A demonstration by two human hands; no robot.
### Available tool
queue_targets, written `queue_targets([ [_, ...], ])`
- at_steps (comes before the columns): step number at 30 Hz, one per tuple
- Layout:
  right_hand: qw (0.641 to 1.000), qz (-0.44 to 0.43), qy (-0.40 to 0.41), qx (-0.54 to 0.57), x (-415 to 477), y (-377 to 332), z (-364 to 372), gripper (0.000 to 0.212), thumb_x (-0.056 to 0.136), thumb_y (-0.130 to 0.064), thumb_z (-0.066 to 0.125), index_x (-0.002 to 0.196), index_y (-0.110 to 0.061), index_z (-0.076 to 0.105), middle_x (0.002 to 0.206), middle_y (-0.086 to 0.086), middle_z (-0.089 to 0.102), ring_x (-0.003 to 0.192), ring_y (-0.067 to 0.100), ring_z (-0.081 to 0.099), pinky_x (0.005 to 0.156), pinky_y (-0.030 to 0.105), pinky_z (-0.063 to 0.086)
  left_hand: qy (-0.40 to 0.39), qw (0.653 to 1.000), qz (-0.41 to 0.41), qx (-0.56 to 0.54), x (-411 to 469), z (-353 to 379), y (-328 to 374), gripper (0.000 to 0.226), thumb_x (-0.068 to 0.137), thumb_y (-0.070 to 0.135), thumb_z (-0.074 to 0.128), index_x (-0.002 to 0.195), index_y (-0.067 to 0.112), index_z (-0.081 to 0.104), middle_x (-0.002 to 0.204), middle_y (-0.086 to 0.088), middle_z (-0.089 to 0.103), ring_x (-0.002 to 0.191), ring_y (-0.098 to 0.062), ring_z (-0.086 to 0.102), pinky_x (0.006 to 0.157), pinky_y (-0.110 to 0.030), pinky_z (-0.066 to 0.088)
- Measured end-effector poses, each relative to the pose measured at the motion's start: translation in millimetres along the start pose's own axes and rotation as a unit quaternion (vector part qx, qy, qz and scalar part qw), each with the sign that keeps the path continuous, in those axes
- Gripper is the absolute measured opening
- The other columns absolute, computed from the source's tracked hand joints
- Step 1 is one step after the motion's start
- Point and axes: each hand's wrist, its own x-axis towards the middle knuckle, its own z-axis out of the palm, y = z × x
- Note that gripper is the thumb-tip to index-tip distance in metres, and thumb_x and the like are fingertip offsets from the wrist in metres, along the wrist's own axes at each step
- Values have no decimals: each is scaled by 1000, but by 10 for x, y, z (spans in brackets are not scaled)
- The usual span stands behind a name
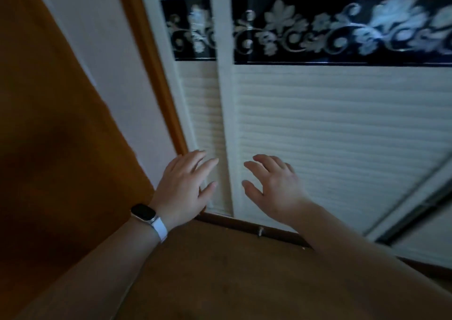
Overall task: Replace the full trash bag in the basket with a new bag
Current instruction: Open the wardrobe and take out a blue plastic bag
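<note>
No basket and no trash bag appear in the head view. My left hand (186,184), with a smartwatch on its wrist, reaches forward with spread fingers toward the lower corner of a white ribbed sliding door panel (205,124). My right hand (271,185) is stretched out beside it, fingers spread and relaxed, in front of the wider white ribbed door panel (342,136). Neither hand holds anything. Whether the fingertips touch the panels cannot be told.
A dark band with a pale floral pattern (318,28) runs across both panels. An orange-brown wooden door (49,136) and its frame (156,75) stand at the left. Brown flooring (232,270) lies below, with a dark floor track (244,224) under the panels.
</note>
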Motion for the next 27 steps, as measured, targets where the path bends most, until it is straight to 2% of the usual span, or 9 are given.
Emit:
queue_targets([
  [8,981,179,-7,-78,-350,973,-345,58,92,-58,27,136,-26,47,143,1,47,132,23,43,107,43,35,-32,984,165,-57,1135,691,614,48,96,48,46,137,23,49,143,-4,47,135,-23,39,111,-46,33],
  [14,947,296,-7,-126,-461,1434,-541,54,95,-57,32,139,-28,44,146,-2,43,136,21,37,109,42,32,-42,954,270,-121,1916,1120,1071,49,95,48,41,136,21,51,141,-7,49,133,-27,43,110,-49,33],
  [19,905,396,5,-157,-616,1739,-754,58,94,-61,25,143,-33,39,150,-5,39,140,20,32,112,42,28,-38,914,369,-163,2479,1391,1578,48,95,46,41,135,20,52,140,-9,51,132,-28,44,108,-51,36],
  [22,874,452,35,-173,-729,1861,-858,60,92,-62,22,140,-33,41,147,-4,42,138,23,36,110,44,31,-22,884,432,-177,2756,1551,1891,47,93,44,44,132,19,54,136,-12,54,128,-31,49,104,-52,39],
  [27,834,517,74,-177,-1108,1897,-959,51,94,-58,29,137,-34,44,142,-4,47,134,24,41,108,48,35,-21,826,527,-201,2945,1700,2516,45,91,40,48,128,17,58,131,-13,58,123,-32,52,103,-52,40],
])
